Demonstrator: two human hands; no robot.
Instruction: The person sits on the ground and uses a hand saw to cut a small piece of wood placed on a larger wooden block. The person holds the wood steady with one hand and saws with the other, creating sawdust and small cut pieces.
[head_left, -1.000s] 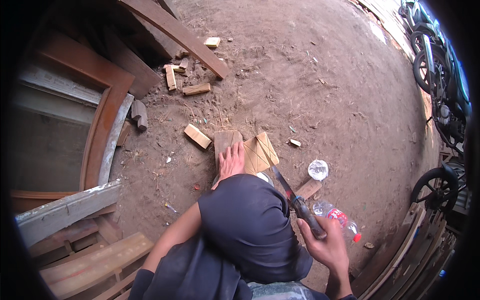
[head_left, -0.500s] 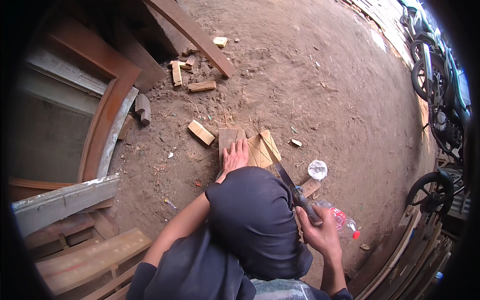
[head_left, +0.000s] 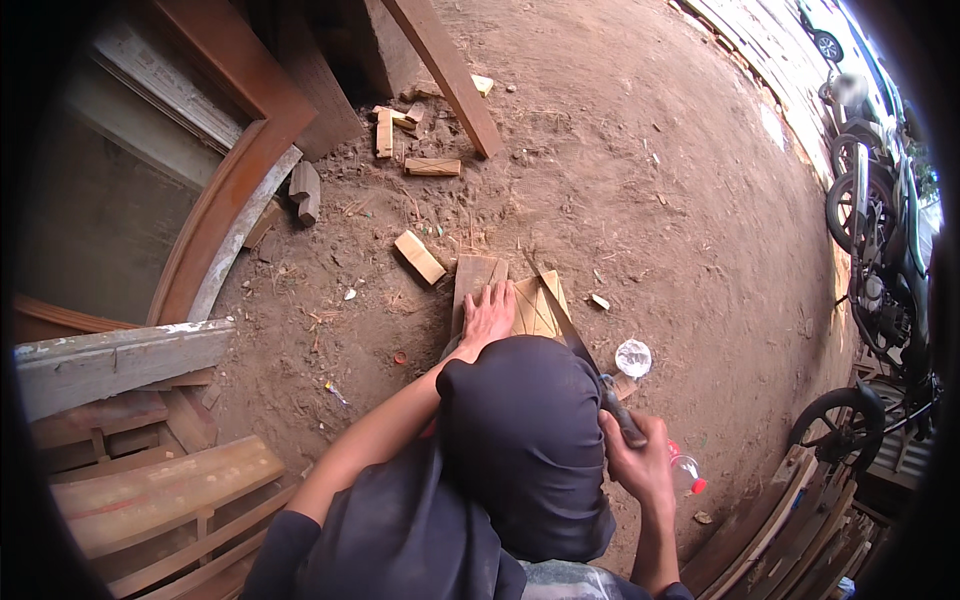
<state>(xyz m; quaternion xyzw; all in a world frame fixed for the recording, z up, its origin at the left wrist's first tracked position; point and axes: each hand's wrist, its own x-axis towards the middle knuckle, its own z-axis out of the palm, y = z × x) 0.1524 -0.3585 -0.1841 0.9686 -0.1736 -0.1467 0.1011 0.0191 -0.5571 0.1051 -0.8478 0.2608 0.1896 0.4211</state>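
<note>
My left hand lies flat with fingers stretched over a brown wood block, pressing on it. Beside it on the right is a pale board marked with dark crossing lines. My right hand is wrapped round the grip of a handsaw. The saw's blade slants across the pale board near its right side, its tip reaching past the far edge. Dark cloth in front of me hides the near part of the board and some of my left wrist.
A loose wood offcut lies left of the block, and several more lie farther off by a leaning plank. A clear plastic cup and a bottle are at right. Framed panels stand left; motorcycles stand far right.
The handsaw has slid away from me, so its tip extends farther beyond the board. My left hand stays on the block. The whole view has shifted slightly.
</note>
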